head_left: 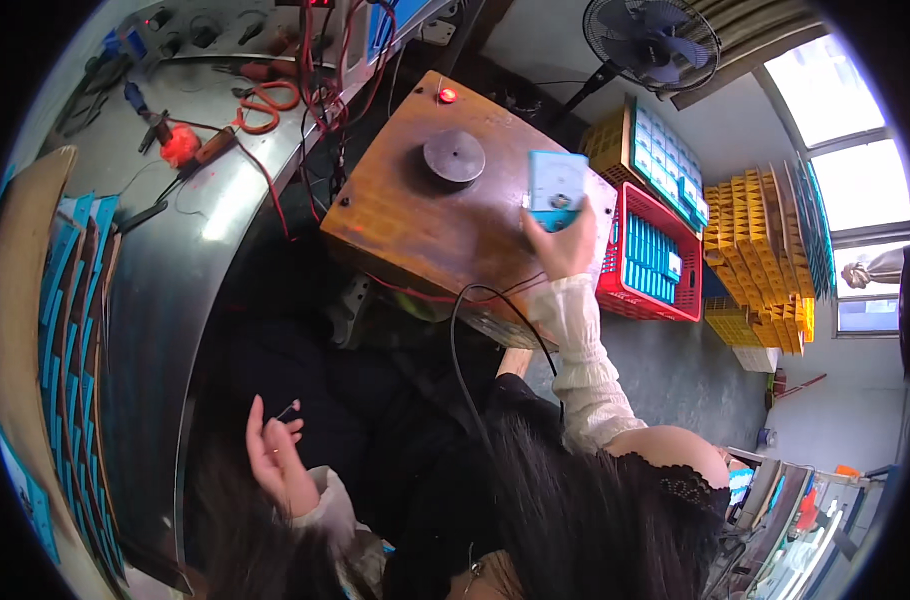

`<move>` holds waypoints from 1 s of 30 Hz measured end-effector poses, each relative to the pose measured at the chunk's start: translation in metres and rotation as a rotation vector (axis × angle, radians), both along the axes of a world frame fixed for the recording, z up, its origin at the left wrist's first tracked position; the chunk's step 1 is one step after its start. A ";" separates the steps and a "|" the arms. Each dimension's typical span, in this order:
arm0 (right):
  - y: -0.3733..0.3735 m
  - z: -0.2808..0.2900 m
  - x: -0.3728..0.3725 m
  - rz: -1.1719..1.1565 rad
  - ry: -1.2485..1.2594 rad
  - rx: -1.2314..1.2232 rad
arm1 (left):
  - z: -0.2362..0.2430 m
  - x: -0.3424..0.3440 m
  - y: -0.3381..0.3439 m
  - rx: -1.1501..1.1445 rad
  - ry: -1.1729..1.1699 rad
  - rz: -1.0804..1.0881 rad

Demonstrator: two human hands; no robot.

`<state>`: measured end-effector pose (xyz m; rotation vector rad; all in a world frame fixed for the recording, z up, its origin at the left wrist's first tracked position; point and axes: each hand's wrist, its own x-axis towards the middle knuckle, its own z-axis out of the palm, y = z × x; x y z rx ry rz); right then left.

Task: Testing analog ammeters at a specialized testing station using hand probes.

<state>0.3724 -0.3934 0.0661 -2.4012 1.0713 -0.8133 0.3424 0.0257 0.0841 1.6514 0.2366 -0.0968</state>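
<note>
The right hand [565, 243] is gripping a flat light-blue rectangular case [557, 178] over the brown wooden box [400, 195], likely positioning calling for steady alignment, while the left hand [282, 462] is seemingly pinching a tiny metallic piece [294, 406].

Box [405, 225] looked like varnished wood, semi-gloss, top scuffed. Disc [455, 156] on box was smooth, matt; metal vs. plastic unclear. Bench [165, 300] lt. of box was bare sheet metal, smooth, v. shiny. Crate [655, 309] rt. of box was perf. plastic. Flat pc. [558, 176] above box's rt. end looked plastic, smooth. Sleeve [585, 365] below box was crinkled matt cloth.
</note>
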 end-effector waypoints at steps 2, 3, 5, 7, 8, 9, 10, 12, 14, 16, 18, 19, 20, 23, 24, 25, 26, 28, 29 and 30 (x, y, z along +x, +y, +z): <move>-0.039 -0.015 -0.021 -0.199 0.120 -0.111 | 0.006 0.009 -0.002 0.038 -0.019 -0.019; -0.041 -0.021 -0.022 -0.163 0.096 0.041 | 0.011 0.011 -0.001 0.021 -0.039 -0.022; -0.035 -0.035 -0.020 -0.177 0.062 0.002 | 0.022 0.016 0.000 0.014 -0.060 -0.027; -0.031 -0.035 -0.019 -0.189 0.039 -0.024 | 0.030 0.021 0.000 0.056 -0.145 -0.104; -0.031 -0.036 -0.019 -0.197 0.040 -0.018 | 0.029 0.021 0.001 0.062 -0.144 -0.113; -0.031 -0.037 -0.018 -0.196 0.039 -0.012 | 0.024 0.021 0.003 0.054 -0.146 -0.102; -0.031 -0.037 -0.018 -0.196 0.039 -0.008 | 0.019 0.019 0.005 0.046 -0.146 -0.091; -0.029 -0.036 -0.017 -0.211 0.030 0.003 | 0.010 0.015 0.008 0.022 -0.095 -0.034; -0.030 -0.035 -0.016 -0.211 0.042 -0.002 | -0.011 0.008 0.020 -0.010 -0.044 0.021; -0.037 -0.037 -0.021 -0.244 0.044 -0.028 | -0.065 -0.006 0.051 0.059 0.082 0.275; -0.036 -0.039 -0.019 -0.232 0.049 -0.055 | -0.122 -0.031 0.089 0.119 0.233 0.510; -0.033 -0.040 -0.015 -0.228 0.050 -0.064 | -0.196 -0.059 0.149 0.297 0.149 0.453; -0.029 -0.041 -0.009 -0.216 0.044 -0.044 | -0.263 -0.087 0.210 0.488 0.062 0.418; -0.035 -0.042 -0.021 -0.231 0.014 -0.061 | -0.262 -0.118 0.203 0.551 0.491 0.427; -0.034 -0.042 -0.021 -0.235 0.014 -0.062 | -0.260 -0.124 0.204 0.539 0.537 0.411; -0.034 -0.042 -0.020 -0.228 0.024 -0.060 | -0.258 -0.128 0.207 0.527 0.570 0.396; -0.033 -0.042 -0.019 -0.219 0.035 -0.057 | -0.257 -0.130 0.209 0.518 0.594 0.375; -0.036 -0.048 -0.018 -0.220 0.042 -0.101 | -0.252 -0.133 0.211 0.502 0.616 0.345; -0.036 -0.050 -0.018 -0.221 0.048 -0.144 | -0.252 -0.130 0.212 0.492 0.620 0.329; -0.035 -0.048 -0.018 -0.213 0.045 -0.142 | -0.250 -0.128 0.213 0.493 0.620 0.320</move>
